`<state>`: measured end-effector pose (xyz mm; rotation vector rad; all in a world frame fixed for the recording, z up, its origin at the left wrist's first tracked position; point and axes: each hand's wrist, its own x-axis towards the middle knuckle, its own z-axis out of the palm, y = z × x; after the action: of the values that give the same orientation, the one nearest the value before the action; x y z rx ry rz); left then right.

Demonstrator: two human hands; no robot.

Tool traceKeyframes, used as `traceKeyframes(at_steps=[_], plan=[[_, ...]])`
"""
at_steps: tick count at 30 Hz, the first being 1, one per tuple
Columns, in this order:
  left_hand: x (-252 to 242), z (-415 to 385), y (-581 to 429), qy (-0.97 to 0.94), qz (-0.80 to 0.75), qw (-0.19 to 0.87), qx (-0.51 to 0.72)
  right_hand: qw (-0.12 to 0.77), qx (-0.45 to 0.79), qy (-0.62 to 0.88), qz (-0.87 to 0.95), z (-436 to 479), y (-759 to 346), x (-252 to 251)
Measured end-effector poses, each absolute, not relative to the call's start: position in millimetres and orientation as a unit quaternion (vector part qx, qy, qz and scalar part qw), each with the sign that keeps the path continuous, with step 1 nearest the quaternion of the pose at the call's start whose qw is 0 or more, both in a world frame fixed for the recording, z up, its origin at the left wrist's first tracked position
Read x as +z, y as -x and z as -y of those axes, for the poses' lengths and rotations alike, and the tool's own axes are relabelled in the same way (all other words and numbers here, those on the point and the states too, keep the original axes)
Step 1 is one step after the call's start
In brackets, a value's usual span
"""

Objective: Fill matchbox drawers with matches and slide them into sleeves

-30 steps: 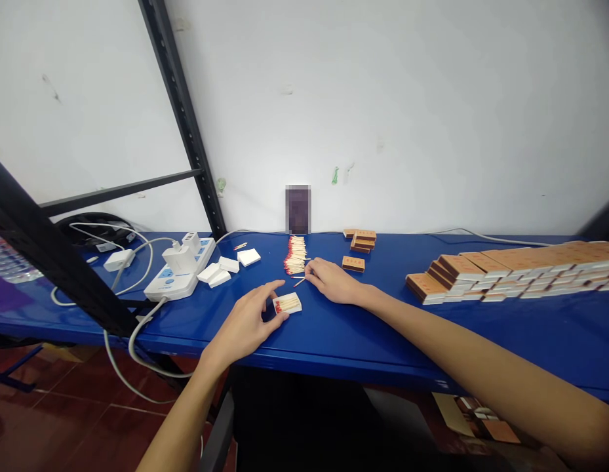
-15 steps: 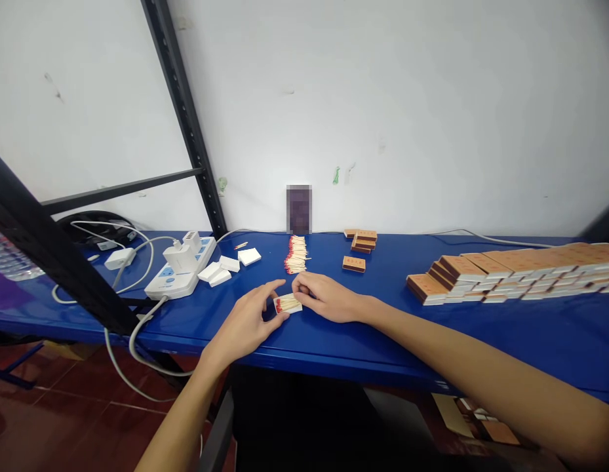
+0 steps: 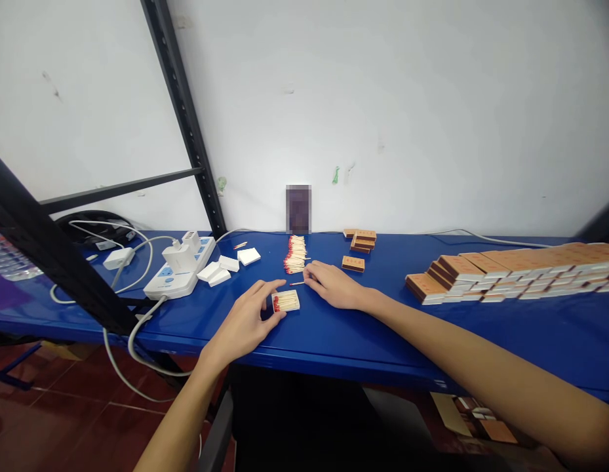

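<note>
A small white matchbox tray (image 3: 295, 305) filled with red-tipped matches lies on the blue table. My left hand (image 3: 248, 320) curls around its left end, thumb along the near side and index finger by the far side, steadying it. Just beyond the tray, my right hand (image 3: 331, 283) pinches a single match (image 3: 296, 283) that points left. Farther back is a heap of loose matches (image 3: 297, 254), red heads mostly to the left, close to my right fingertips.
White tray pieces (image 3: 219, 271) lie left of the heap beside a power strip (image 3: 174, 282) with cables. Brown matchboxes (image 3: 353, 263) sit right of the heap. A long stack of matchboxes (image 3: 491, 265) runs along the right. A black shelf post (image 3: 186, 118) stands at left.
My right hand has moved from over the tray up and to the right, and a single match now shows in its fingers. My left hand stays at the tray.
</note>
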<state>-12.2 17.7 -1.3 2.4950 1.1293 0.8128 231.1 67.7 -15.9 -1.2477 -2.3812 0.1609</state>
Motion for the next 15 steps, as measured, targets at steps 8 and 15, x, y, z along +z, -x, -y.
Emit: traceKeyframes(at_steps=[8,15], plan=[[-5,-21,12,-0.861,-0.400,0.140,0.281,0.293,0.078,0.421,0.855,-55,-222,-7],[-7,-22,13,-0.863,-0.398,0.142,0.278,0.265,0.132,0.375,0.879,-40,-210,-6]])
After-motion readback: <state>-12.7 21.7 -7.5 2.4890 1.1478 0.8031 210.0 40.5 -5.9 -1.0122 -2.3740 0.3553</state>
